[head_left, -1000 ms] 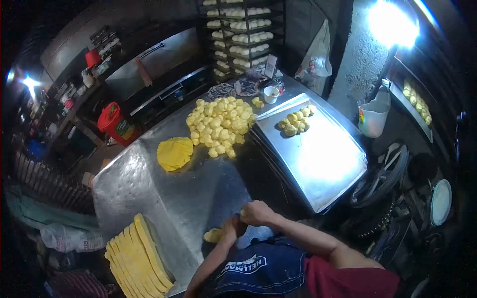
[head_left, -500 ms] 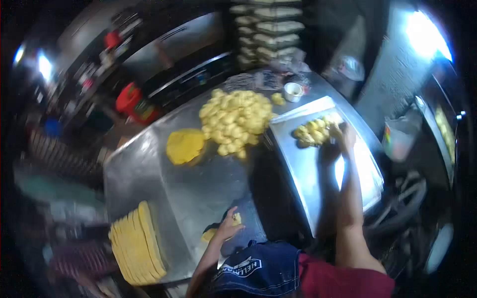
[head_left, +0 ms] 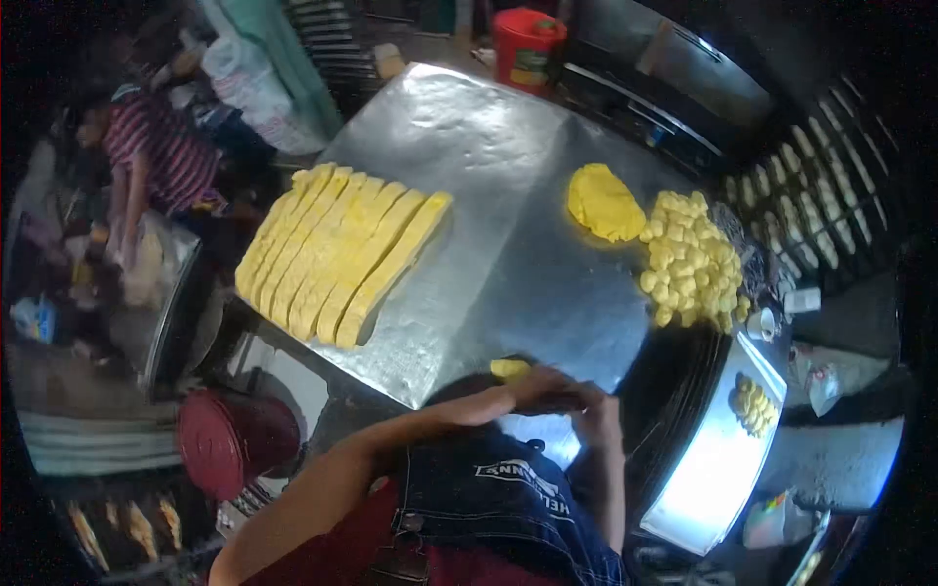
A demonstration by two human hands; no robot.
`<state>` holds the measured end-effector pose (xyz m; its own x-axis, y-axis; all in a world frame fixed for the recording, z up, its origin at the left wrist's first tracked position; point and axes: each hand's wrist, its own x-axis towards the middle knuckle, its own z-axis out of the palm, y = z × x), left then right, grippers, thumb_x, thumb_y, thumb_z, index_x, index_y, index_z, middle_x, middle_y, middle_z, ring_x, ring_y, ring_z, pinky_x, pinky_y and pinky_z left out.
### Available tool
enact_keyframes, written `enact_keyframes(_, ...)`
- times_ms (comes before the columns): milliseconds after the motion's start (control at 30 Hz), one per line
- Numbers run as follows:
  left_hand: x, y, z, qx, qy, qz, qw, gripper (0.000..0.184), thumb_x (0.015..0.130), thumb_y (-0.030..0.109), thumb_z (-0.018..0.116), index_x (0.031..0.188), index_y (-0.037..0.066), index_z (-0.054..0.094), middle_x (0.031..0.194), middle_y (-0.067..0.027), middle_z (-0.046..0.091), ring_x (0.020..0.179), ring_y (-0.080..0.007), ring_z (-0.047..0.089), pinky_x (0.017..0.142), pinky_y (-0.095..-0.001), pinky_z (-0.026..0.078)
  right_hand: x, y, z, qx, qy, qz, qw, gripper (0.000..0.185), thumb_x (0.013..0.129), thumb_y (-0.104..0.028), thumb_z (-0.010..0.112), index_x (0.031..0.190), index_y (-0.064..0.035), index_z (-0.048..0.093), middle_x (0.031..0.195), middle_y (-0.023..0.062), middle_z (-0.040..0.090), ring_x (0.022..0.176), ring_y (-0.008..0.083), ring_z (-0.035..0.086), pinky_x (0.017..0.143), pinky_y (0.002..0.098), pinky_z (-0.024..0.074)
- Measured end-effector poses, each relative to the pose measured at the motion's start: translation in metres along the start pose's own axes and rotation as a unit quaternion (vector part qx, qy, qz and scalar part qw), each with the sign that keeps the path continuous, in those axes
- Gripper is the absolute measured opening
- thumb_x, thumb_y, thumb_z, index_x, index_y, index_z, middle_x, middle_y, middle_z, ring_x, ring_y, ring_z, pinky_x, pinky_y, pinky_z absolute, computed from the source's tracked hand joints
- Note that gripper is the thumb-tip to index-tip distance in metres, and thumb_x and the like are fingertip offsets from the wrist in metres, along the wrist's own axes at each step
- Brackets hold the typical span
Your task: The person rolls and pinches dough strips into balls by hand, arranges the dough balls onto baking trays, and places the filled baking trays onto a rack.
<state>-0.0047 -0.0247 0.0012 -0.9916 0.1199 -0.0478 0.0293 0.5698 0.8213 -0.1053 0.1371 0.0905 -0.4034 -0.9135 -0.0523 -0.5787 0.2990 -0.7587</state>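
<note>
While your left hand (head_left: 532,388) and right hand (head_left: 594,415) meet near the edge of the metal surface (head_left: 532,283), their fingers bend inward; you cannot tell whether they grasp anything. Small yellow dough piece (head_left: 508,368) lies just beside your left hand. Judgement: light, soft, easily dented, perhaps tacky; support it beneath, pinching the sides gently.

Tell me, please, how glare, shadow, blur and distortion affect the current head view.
In the head view, glare whitens the tray and the table shines; the left hand and right hand look shadowed; the co-worker looks soft, the dough strips fairly clear; wide-angle distortion bends the outer parts, and the corners go black.
</note>
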Motion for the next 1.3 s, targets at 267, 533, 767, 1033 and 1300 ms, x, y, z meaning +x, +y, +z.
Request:
enact_keyframes(267,0.026,-0.006,0.044,-0.044,0.229,-0.039,0.972,0.026,0.087,0.023,0.072,0.101,0.001,0.071,0.098,-0.0251,0.073,0.097,-0.0466,0.069,0.080,-0.0534,0.055,0.002,0.045,0.033,0.217,0.183,0.200,0.938,0.055,0.091,-0.048,0.079,0.116,0.0009,0.071,0.093,0.0184,0.076,0.083,0.0195,0.074,0.076,0.0344,0.0572)
enact_keyframes(533,0.024,0.008,0.037,0.186,0.052,-0.079,0.978,0.031,0.089,0.031,0.073,0.107,0.006,0.070,0.104,-0.0212,0.071,0.104,-0.0392,0.068,0.090,-0.0507,0.054,-0.023,0.045,0.012,0.018,0.132,0.246,0.960,0.040,0.090,-0.043,0.070,0.095,-0.0035,0.073,0.087,0.0217,0.074,0.085,0.0374,0.074,0.075,0.0452,0.0565)
enact_keyframes(767,0.056,-0.066,0.033,-0.333,0.021,-0.266,0.904,0.046,0.094,0.032,0.074,0.129,0.004,0.063,0.132,-0.0206,0.064,0.126,-0.0280,0.062,0.103,-0.0449,0.049,-0.094,0.123,-0.181,0.240,0.333,0.092,0.907,0.038,0.090,-0.027,0.077,0.119,-0.0032,0.068,0.101,0.0119,0.073,0.083,0.0199,0.070,0.072,0.0345,0.0557)
enact_keyframes(1033,0.054,-0.003,0.038,0.011,-0.037,-0.202,0.979,0.124,0.070,0.030,0.095,0.162,0.004,0.016,0.159,-0.0257,0.039,0.145,-0.0400,0.045,0.120,-0.0434,0.038,-0.177,0.266,-0.353,-0.108,0.561,0.409,0.711,0.054,0.087,-0.046,0.079,0.116,-0.0012,0.070,0.109,0.0222,0.075,0.094,0.0311,0.074,0.084,0.0446,0.0553)
enact_keyframes(1300,0.024,0.034,0.027,-0.048,-0.056,-0.264,0.962,0.128,0.073,0.011,0.089,0.166,0.005,0.001,0.157,-0.0283,0.040,0.140,-0.0375,0.050,0.117,-0.0419,0.039,-0.070,0.186,-0.205,-0.206,0.587,0.206,0.755,0.053,0.090,-0.040,0.072,0.132,-0.0081,0.064,0.126,0.0229,0.063,0.117,0.0418,0.058,0.099,0.0493,0.0479)
